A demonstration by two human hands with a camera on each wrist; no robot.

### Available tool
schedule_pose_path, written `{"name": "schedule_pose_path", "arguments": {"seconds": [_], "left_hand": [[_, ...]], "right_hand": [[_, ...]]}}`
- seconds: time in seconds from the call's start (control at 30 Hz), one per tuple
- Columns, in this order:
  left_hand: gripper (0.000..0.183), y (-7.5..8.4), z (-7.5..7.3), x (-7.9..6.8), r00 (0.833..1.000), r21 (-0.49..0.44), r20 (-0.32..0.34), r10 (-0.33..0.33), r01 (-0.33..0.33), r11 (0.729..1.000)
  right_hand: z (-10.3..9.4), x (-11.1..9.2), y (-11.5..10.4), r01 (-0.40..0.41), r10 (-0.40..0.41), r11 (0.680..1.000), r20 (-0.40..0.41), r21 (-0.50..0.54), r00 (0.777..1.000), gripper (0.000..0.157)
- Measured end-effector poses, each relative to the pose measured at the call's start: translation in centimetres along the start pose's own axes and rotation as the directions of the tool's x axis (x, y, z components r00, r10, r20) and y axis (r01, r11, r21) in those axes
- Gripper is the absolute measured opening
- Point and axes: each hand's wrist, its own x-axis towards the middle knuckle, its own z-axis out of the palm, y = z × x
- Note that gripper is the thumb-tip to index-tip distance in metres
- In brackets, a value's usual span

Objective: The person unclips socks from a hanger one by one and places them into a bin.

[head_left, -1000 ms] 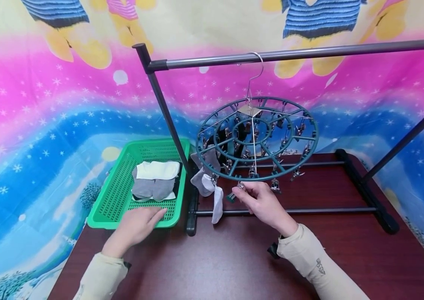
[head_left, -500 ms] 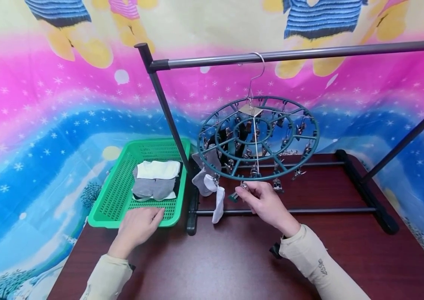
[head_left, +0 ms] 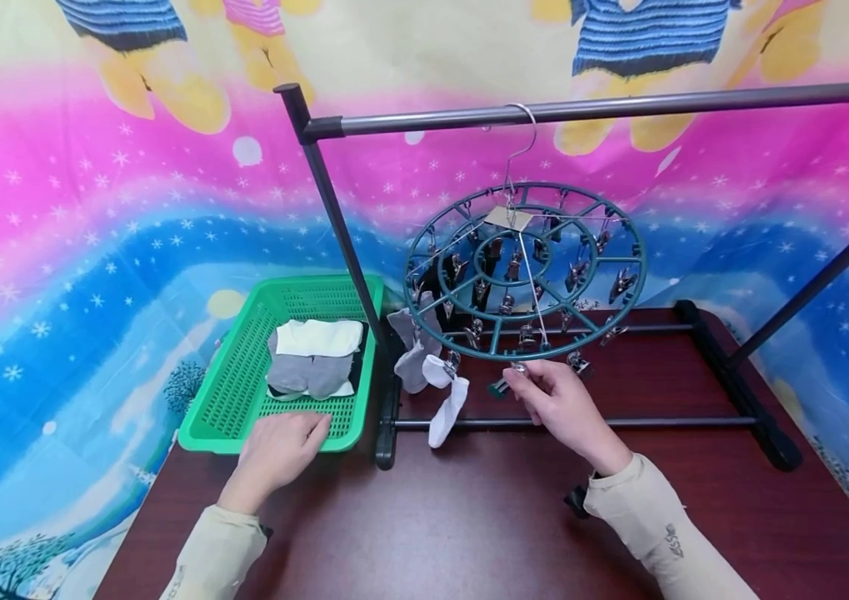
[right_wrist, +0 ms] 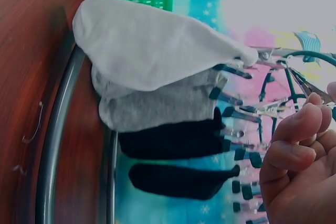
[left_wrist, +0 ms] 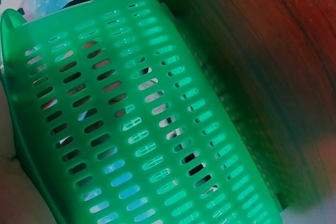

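Note:
My right hand pinches a metal clip with green tips at the front rim of a round green sock hanger. Left of it, a white sock dangles from the same rim, with grey socks behind. The right wrist view shows the white sock close up, then grey socks and black socks clipped in a row. My left hand lies over the near rim of a green basket; its fingertips are hidden. White and grey folded socks lie inside the basket.
The hanger hooks over the top bar of a dark metal rack. The rack's left post stands beside the basket, and its lower bars cross the brown table. A printed cloth hangs behind.
My right hand has moved right with the clip, and the hanger has turned and shifted with it. The white sock has swung to a slant. My left hand's outstretched fingers have drawn in.

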Motion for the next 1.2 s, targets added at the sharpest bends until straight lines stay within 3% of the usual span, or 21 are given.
{"name": "schedule_pose_path", "arguments": {"seconds": [0.4, 0.67, 1.2], "left_hand": [[0.051, 0.0, 0.0, -0.1, 1.000, -0.001, 0.020, -0.010, 0.010, 1.000], [0.051, 0.0, -0.1, -0.1, 1.000, -0.006, 0.023, -0.014, 0.014, 1.000], [0.050, 0.1, 0.0, 0.0, 1.000, -0.002, -0.014, -0.002, 0.002, 1.000]], "right_hand": [[-2.1, -1.1, 0.9, -0.002, 0.003, 1.000, -0.069, 0.004, 0.998, 0.032], [-3.1, -1.3, 1.0, -0.045, 0.046, 0.999, -0.088, 0.016, 0.995, 0.034], [-4.1, -1.4, 1.7, -0.064, 0.063, 0.998, -0.121, -0.001, 0.991, 0.037]]}}
